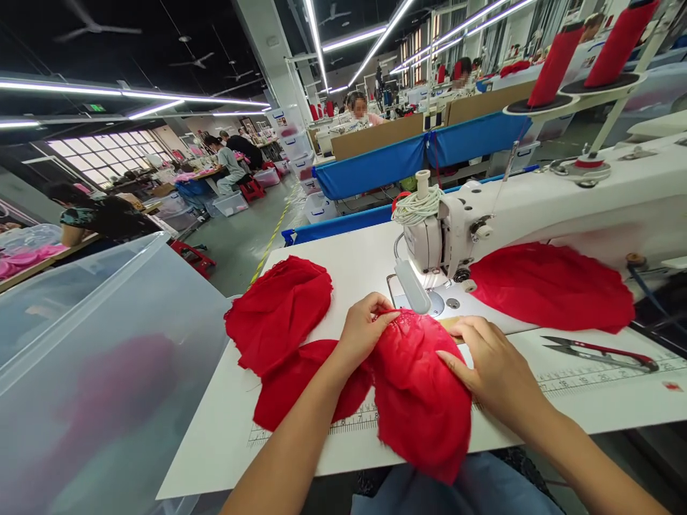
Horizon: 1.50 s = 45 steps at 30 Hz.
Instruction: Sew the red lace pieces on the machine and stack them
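**Ops:** Status on the hands?

**Me:** On my feed, both are on the red lace piece [421,408]. It lies at the front of the white table [348,265], just before the needle plate [454,304] of the sewing machine [537,207]. Its lower part hangs over the table's near edge, toward the person's lap.

**Ops:** Grip?

**Me:** The left hand [365,325] has its fingertips closed in a pinch on the piece's top edge, close to the needle plate. The right hand [494,365] is flat, palm down, with fingers stretched out on the piece's right side. It presses and does not clasp.

**Ops:** What else is on the table?

**Me:** Left of the hands I see a heap of red fabric [279,307]. A second red piece [300,386] lies below it and runs under the left forearm. To the right, a wide red spread [552,286] lies under the machine arm. The thread snips [601,352] lie right of the right hand, well apart from it and just above the printed ruler [590,378] along the table edge.

**Ops:** Surroundings?

**Me:** A clear plastic bin [107,357] stands close on the left of the table. I can make out something pinkish inside but can't tell what it is. Two red thread cones [555,64] sit on the stand above the machine, and a coil of white cord [418,206] sits on the machine head. Other people sit at tables farther back, well apart from this one.
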{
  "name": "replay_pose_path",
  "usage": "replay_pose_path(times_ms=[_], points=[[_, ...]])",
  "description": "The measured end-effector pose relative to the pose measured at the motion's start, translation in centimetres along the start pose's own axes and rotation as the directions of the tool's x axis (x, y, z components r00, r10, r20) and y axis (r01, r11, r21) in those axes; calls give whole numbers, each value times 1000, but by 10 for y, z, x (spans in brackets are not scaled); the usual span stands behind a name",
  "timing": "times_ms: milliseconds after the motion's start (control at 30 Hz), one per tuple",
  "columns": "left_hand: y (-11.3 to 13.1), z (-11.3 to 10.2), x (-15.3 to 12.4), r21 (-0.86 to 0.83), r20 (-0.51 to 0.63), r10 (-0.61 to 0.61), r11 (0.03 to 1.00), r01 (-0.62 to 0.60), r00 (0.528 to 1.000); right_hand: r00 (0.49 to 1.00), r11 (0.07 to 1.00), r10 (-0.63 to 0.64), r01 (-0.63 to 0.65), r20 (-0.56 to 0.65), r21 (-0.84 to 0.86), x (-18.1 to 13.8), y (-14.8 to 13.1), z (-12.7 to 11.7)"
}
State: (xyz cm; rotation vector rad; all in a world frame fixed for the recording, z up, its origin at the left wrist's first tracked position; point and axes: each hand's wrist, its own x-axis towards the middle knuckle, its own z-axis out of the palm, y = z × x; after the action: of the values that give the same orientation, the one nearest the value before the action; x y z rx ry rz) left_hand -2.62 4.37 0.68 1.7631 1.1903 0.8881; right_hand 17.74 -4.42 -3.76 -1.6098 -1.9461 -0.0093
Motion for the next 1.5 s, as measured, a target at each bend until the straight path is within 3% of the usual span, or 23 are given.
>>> replay_pose_path(times_ms=[67,233,400,533,600,933,1133,1500], points=[[2,-4,1,-156,16,-23,987,25,1000,1000,998,13,-15,23,53,2,-2,0],[6,-6,1,-306,40,-84,948,92,996,992,954,109,-122,63,272,8,-6,-1],[8,-5,-2,-424,80,-182,883,199,980,944,748,264,-330,199,576,10,-8,-5],[6,-6,-2,-526,155,-260,795,302,953,918,507,278,-391,283,768,10,-7,-8],[5,-6,-1,-551,184,-281,764,336,942,915,470,280,-395,291,789,10,-7,-10],[6,-7,-3,-577,272,-243,733,360,931,905,587,408,-362,122,725,7,-7,-12],[9,-7,-3,-547,260,-228,766,338,938,911,643,387,-376,141,667,2,1,-10],[8,-6,-2,-495,243,-212,812,309,946,905,702,420,-371,68,608,3,-7,-15]])
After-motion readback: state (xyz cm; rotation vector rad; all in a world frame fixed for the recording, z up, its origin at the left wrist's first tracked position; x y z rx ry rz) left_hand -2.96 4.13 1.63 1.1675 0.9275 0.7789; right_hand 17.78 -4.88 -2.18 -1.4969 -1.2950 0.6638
